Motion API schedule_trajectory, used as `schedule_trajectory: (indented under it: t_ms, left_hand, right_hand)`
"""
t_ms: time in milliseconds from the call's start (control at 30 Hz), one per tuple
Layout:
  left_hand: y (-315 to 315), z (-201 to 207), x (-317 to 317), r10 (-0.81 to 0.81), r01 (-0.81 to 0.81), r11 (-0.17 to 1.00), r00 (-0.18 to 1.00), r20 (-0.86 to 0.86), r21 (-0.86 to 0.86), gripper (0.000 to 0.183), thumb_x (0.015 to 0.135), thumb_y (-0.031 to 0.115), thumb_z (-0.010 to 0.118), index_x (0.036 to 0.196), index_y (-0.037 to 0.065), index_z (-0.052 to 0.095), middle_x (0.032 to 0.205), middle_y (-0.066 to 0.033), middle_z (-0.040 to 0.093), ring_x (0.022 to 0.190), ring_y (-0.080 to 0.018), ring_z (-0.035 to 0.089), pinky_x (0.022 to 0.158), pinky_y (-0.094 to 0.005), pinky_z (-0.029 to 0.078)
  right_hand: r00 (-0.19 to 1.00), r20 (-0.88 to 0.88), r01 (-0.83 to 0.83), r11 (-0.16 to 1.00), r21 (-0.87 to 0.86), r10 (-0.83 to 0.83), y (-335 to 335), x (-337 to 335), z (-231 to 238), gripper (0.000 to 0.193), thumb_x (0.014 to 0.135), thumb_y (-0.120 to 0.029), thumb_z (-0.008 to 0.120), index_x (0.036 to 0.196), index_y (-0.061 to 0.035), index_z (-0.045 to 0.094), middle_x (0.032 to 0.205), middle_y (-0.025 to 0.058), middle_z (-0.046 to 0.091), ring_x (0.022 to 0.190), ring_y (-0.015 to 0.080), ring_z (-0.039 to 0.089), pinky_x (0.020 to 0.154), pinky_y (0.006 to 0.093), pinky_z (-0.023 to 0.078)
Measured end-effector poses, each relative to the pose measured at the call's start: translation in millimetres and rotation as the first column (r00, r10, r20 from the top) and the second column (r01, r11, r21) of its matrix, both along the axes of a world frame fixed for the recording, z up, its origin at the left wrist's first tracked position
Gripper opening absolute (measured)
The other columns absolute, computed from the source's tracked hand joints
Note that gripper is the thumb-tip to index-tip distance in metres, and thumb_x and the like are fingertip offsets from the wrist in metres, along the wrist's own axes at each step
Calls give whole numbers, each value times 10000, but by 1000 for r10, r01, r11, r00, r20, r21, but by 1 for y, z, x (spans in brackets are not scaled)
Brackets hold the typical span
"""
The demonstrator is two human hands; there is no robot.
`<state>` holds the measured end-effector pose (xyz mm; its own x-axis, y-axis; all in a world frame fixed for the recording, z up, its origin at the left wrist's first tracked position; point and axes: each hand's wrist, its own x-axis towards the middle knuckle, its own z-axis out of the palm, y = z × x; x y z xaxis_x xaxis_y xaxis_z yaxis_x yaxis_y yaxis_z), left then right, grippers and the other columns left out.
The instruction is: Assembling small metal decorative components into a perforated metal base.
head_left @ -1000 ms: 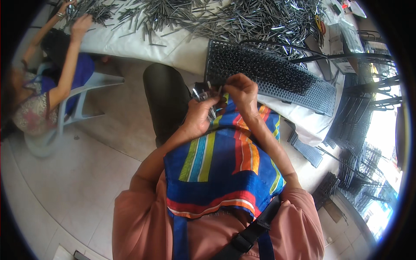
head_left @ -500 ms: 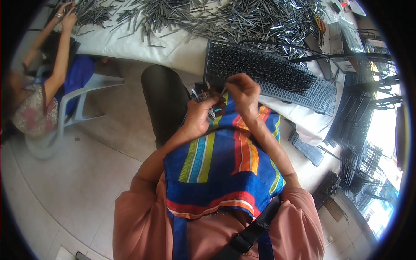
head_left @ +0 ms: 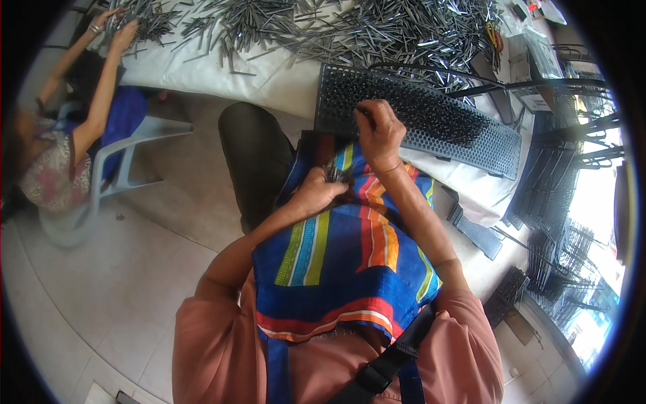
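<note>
My left hand (head_left: 319, 193) is closed around a bundle of thin dark sticks (head_left: 332, 174), above the striped apron (head_left: 313, 249) on my lap. Their ends poke up past my thumb. At the near edge of a black perforated tray (head_left: 496, 140), my right hand (head_left: 381, 135) is raised with its fingers pinched and bent down. Whatever those fingers hold, if anything, is hidden behind them. Many of the tray's holes are filled with dark upright pieces, while its right end shows bare holes.
A large heap of loose dark sticks (head_left: 397, 37) covers the white-covered table (head_left: 195, 71). Orange-handled pliers (head_left: 494, 37) lie at the heap's right. Black metal frames (head_left: 558, 87) reach in from the right. Another person (head_left: 57, 158) sits on a pale plastic chair (head_left: 118, 155) at far left, handling sticks.
My left hand has come lower and slightly right with its bundle. My right hand has moved slightly up, away from the bundle. The other person's hands have shifted toward the sticks.
</note>
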<state>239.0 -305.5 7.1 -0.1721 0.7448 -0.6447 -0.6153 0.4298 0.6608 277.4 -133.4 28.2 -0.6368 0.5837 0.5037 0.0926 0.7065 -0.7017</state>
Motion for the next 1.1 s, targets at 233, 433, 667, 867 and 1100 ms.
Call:
schedule_trajectory:
  t_ms: [233, 433, 667, 867, 1100]
  left_hand:
    - [3, 20, -3, 201, -200, 980, 977, -76, 12, 128, 871, 74, 599, 946, -9, 661, 793, -96, 687, 703, -155, 651, 655, -276, 510]
    - [6, 10, -3, 409, -410, 912, 910, 67, -1, 99, 861, 32, 565, 935, -1, 622, 803, -115, 685, 655, -157, 639, 537, -254, 459]
    - [5, 0, -1, 434, -443, 895, 892, 128, 58, 143, 866, 22, 581, 1001, -11, 613, 860, -139, 682, 694, -178, 647, 558, -287, 486]
    - [11, 6, -1, 461, -461, 887, 883, 91, -28, 168, 872, 27, 577, 1031, -16, 613, 896, -141, 679, 746, -210, 669, 618, -308, 535]
    - [15, 9, -5, 480, -484, 875, 870, 117, 7, 190, 878, 51, 587, 1058, 3, 621, 896, -114, 679, 755, -195, 658, 624, -297, 514]
  right_hand:
    - [998, 19, -54, 998, 14, 54, -2, -2, 3, 133, 769, 14, 646, 874, -53, 599, 813, 105, 621, 694, 309, 635, 576, 362, 505]
    - [997, 31, -67, 996, 63, 65, -1, 0, 4, 119, 765, 8, 653, 855, -54, 605, 794, 96, 623, 669, 297, 638, 569, 358, 508]
    - [995, 46, -92, 989, 115, 87, -6, 5, 3, 116, 763, -14, 667, 856, -65, 619, 795, 81, 622, 657, 274, 640, 566, 345, 514]
    - [981, 133, -159, 978, 136, 141, -10, 9, -11, 161, 740, 8, 665, 884, -64, 662, 849, 88, 639, 693, 290, 644, 590, 354, 516]
    - [974, 182, -160, 979, 123, 136, -6, 5, -6, 175, 729, 2, 659, 880, -84, 677, 845, 67, 632, 700, 277, 645, 583, 347, 516]
